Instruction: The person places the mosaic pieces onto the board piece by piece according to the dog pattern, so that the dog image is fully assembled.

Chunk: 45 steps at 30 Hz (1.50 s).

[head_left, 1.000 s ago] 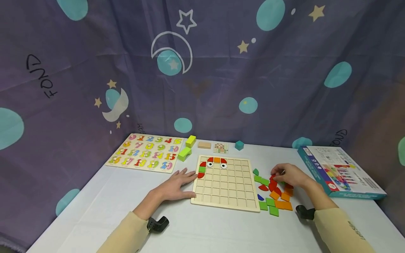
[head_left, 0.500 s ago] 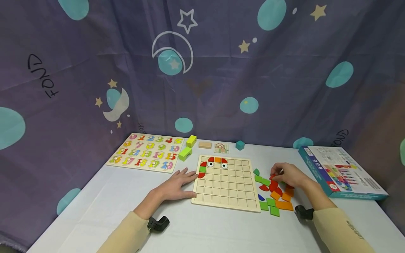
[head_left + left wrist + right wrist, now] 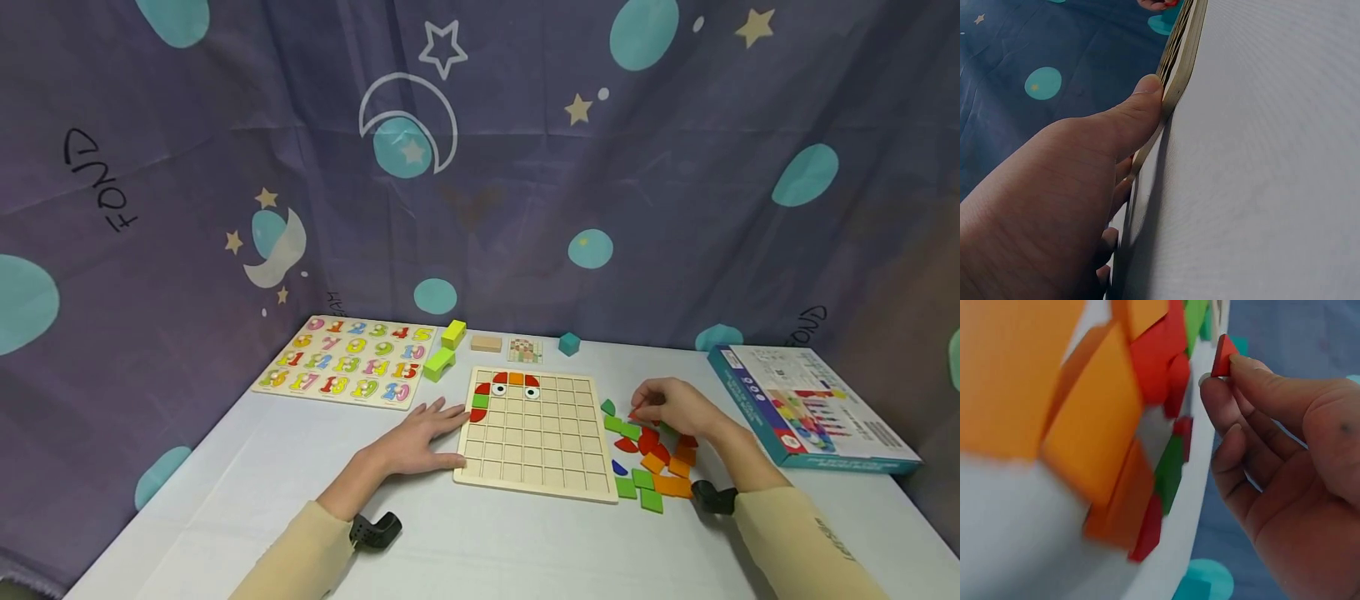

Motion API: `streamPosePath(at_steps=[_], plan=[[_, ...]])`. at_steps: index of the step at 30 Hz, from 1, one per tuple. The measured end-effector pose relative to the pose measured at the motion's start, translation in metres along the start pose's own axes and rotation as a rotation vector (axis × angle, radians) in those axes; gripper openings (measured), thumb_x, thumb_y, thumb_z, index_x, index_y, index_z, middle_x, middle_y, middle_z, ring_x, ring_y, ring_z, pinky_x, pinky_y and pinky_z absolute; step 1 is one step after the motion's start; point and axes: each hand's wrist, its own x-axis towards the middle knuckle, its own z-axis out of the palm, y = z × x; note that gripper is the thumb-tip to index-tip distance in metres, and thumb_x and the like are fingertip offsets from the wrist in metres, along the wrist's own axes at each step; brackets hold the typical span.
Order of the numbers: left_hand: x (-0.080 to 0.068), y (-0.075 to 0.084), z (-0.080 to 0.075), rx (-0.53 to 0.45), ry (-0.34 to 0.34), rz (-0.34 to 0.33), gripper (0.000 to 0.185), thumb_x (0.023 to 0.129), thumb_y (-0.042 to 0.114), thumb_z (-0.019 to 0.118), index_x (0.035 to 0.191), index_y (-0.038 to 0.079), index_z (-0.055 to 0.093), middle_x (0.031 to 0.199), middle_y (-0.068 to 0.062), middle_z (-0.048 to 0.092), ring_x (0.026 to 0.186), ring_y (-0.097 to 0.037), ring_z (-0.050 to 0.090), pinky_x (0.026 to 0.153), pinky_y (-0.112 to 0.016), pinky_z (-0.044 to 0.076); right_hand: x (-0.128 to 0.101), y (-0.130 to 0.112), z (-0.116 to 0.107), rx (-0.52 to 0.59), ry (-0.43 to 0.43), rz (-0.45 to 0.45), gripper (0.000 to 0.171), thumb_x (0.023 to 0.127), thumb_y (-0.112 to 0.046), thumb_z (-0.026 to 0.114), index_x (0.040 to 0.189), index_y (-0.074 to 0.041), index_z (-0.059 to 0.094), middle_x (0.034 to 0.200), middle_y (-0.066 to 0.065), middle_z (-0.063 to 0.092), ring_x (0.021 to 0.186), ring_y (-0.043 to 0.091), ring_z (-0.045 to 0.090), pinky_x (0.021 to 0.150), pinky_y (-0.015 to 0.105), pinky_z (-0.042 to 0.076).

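Observation:
Between thumb and fingers of my right hand [image 3: 681, 408] is a small red quarter-round tile [image 3: 1225, 355], lifted above the loose tiles. Flat, with its fingers spread, my left hand [image 3: 418, 442] lies at the left side of a wooden grid board [image 3: 547, 444]. The left wrist view shows the thumb against the board's edge [image 3: 1186, 65]. Near the board's upper left, red tiles, a green tile [image 3: 480, 402], an orange tile [image 3: 516, 379] and two eye tiles [image 3: 532, 393] sit in the cells.
Loose green [image 3: 652, 500], orange [image 3: 672, 486] and red tiles [image 3: 648, 442] lie right of the board. A number puzzle [image 3: 345, 362] stands back left. Behind the board are blocks [image 3: 439, 364] and a pattern card [image 3: 525, 350]. A flat box [image 3: 817, 408] lies far right.
My right hand has lifted a red tile from the pile and moved slightly left and up with it. The left hand stays at the board's edge.

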Motion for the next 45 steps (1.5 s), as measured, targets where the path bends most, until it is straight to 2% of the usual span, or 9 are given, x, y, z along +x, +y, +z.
streamPosePath(at_steps=[5, 12, 19, 26, 37, 45], plan=[[0.001, -0.002, 0.000, 0.006, -0.004, -0.005, 0.080, 0.092, 0.060, 0.064, 0.155, 0.015, 0.044, 0.161, -0.005, 0.035, 0.151, -0.037, 0.015, 0.120, -0.057, 0.011, 0.009, -0.013, 0.005, 0.016, 0.013, -0.029, 0.014, 0.092, -0.010, 0.074, 0.102, -0.002, 0.069, 0.088, 0.005, 0.062, 0.078, 0.022, 0.055, 0.067, 0.032, 0.053], [0.003, -0.002, 0.001, 0.010, -0.007, -0.012, 0.081, 0.092, 0.061, 0.063, 0.155, 0.016, 0.043, 0.162, -0.003, 0.034, 0.152, -0.035, 0.014, 0.120, -0.056, 0.010, 0.025, -0.040, 0.016, 0.049, 0.007, -0.084, 0.011, 0.093, -0.009, 0.072, 0.101, -0.002, 0.069, 0.091, 0.005, 0.064, 0.082, 0.024, 0.057, 0.078, 0.035, 0.051], [0.003, -0.001, 0.000, 0.013, -0.010, -0.010, 0.080, 0.092, 0.060, 0.064, 0.155, 0.016, 0.043, 0.162, -0.003, 0.034, 0.152, -0.035, 0.014, 0.120, -0.056, 0.010, 0.043, -0.064, 0.027, 0.097, -0.001, -0.176, 0.008, 0.094, -0.006, 0.070, 0.100, 0.000, 0.069, 0.092, 0.006, 0.065, 0.079, 0.022, 0.058, 0.071, 0.033, 0.051], [0.004, -0.001, 0.000, 0.018, -0.009, -0.016, 0.080, 0.092, 0.060, 0.064, 0.156, 0.016, 0.042, 0.162, -0.002, 0.033, 0.152, -0.033, 0.013, 0.121, -0.054, 0.010, 0.060, -0.081, 0.041, 0.102, -0.006, -0.251, 0.012, 0.095, -0.006, 0.069, 0.104, 0.003, 0.069, 0.093, 0.005, 0.067, 0.079, 0.020, 0.063, 0.069, 0.035, 0.053], [0.001, -0.002, 0.003, 0.016, -0.003, -0.025, 0.081, 0.091, 0.062, 0.064, 0.155, 0.017, 0.043, 0.161, -0.002, 0.034, 0.152, -0.033, 0.013, 0.121, -0.054, 0.009, 0.085, -0.102, 0.072, 0.142, -0.022, -0.271, 0.004, 0.094, -0.002, 0.069, 0.098, 0.000, 0.069, 0.090, 0.005, 0.066, 0.078, 0.021, 0.060, 0.067, 0.032, 0.051], [0.000, -0.001, 0.003, 0.004, -0.002, -0.028, 0.081, 0.091, 0.062, 0.064, 0.155, 0.017, 0.043, 0.161, -0.002, 0.034, 0.152, -0.034, 0.014, 0.121, -0.054, 0.009, 0.093, -0.108, 0.083, 0.114, -0.001, -0.274, 0.004, 0.093, 0.002, 0.069, 0.097, 0.001, 0.068, 0.090, 0.006, 0.065, 0.078, 0.018, 0.059, 0.067, 0.031, 0.051]])
